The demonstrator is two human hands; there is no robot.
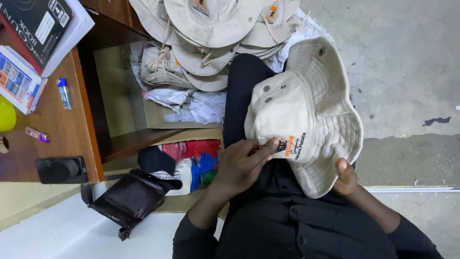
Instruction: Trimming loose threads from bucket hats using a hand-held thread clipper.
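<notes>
Grey concrete floor [402, 72] lies under the cream hat [302, 115], gripped by both hands [239, 165] [346, 177].

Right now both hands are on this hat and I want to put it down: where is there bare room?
Bare: concrete floor right of the hat; wooden desk between lighter and phone. Crowded: hat pile, paper scraps.

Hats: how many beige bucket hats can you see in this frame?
About 7: one hat held by the left hand and right hand, and roughly six in the pile at the top. The pile overlaps, so more may be hidden.
</notes>
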